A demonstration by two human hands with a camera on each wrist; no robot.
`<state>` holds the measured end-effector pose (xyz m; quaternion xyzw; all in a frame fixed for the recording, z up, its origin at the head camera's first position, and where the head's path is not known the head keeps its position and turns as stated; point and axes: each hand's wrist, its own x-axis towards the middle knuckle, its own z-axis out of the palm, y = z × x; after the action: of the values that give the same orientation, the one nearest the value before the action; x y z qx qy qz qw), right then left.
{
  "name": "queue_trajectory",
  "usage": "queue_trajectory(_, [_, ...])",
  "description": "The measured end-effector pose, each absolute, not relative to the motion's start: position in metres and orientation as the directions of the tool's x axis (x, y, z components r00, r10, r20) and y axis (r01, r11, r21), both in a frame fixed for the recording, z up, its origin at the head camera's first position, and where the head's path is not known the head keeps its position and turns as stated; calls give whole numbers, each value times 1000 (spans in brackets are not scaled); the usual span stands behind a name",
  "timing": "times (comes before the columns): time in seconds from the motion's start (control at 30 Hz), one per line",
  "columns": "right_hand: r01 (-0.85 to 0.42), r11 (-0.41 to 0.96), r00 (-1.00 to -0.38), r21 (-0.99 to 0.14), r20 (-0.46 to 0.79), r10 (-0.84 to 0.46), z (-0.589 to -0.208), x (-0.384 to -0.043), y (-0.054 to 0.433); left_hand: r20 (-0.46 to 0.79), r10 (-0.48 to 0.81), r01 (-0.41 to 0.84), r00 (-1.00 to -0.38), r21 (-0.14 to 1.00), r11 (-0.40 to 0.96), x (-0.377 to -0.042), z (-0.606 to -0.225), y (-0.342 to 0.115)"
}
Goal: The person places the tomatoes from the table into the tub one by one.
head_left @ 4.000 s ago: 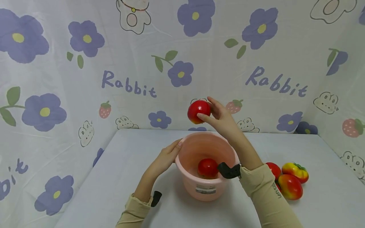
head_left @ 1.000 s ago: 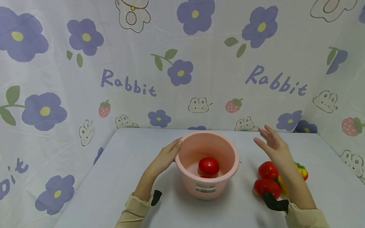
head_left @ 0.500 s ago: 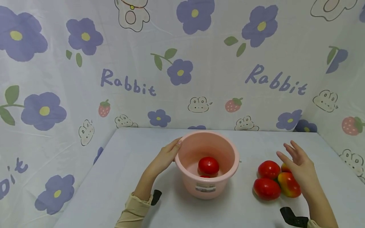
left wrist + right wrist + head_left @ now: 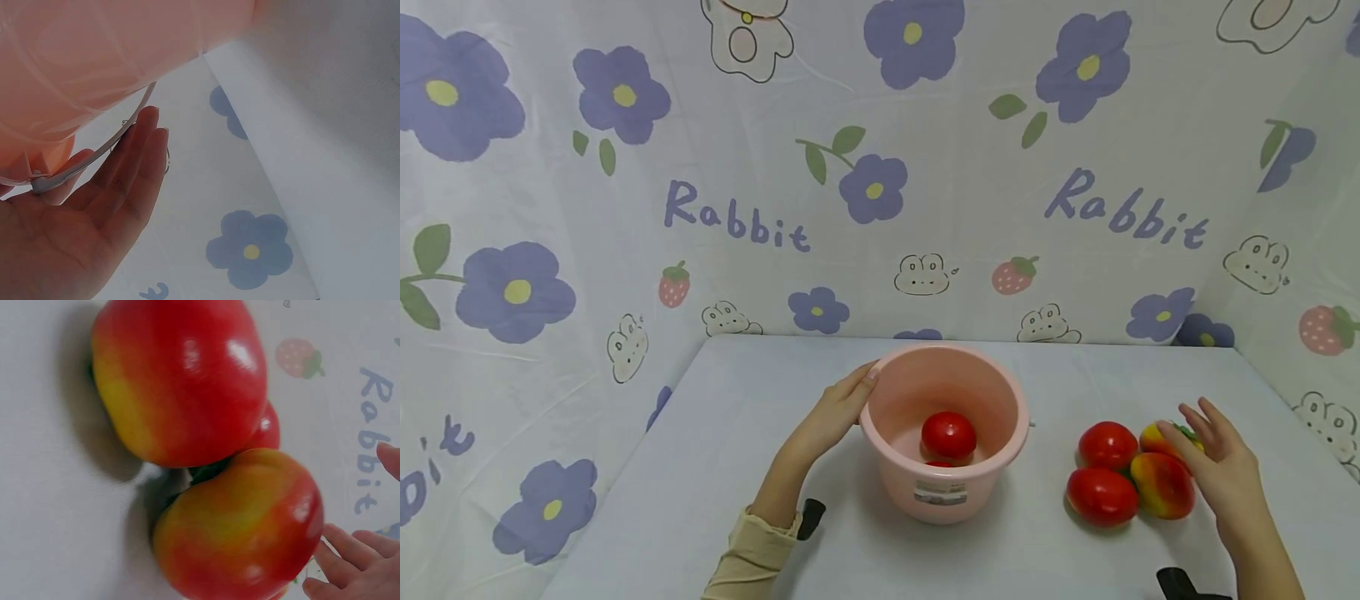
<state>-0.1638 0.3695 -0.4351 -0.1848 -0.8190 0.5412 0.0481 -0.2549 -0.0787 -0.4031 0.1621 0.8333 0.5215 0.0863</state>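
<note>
My left hand (image 4: 835,412) holds the left rim of a pink plastic bucket (image 4: 947,500), thumb at the rim. In the left wrist view its other fingers extend outside the bucket, by the wire handle (image 4: 103,149). Two red tomatoes lie inside, one tomato (image 4: 949,435) mostly visible, the other largely hidden by the front wall. My right hand (image 4: 1221,458) hovers at the right of a tomato cluster, fingers spread and holding nothing. Nearest to it are a ribbed yellow-red tomato (image 4: 244,531) and a smooth red-yellow tomato (image 4: 1162,486).
Left in the cluster sit two red tomatoes, a rear tomato (image 4: 1108,446) and a front tomato (image 4: 1102,497). All stand on a white table (image 4: 745,467). A flower-patterned curtain (image 4: 970,167) hangs behind it.
Four seconds ago my right hand held a red tomato above the bucket; now two lie inside. The emptied hand has since moved right and down to the cluster. My left hand stays put.
</note>
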Motion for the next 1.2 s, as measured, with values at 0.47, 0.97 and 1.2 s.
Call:
queue_trajectory(0.47, [360, 294, -854, -885, -186, 487, -456, -165, 378, 18, 355, 169, -935, 900, 401, -253, -402, -79])
queue_trajectory(0.97, [441, 241, -775, -865, -231, 588, -470, -169, 401, 24, 360, 183, -933, 892, 413, -255, -403, -79])
queue_trajectory(1.2, [429, 227, -774, -874, -226, 592, -477, -174, 408, 20, 358, 176, -934, 896, 408, -254, -403, -79])
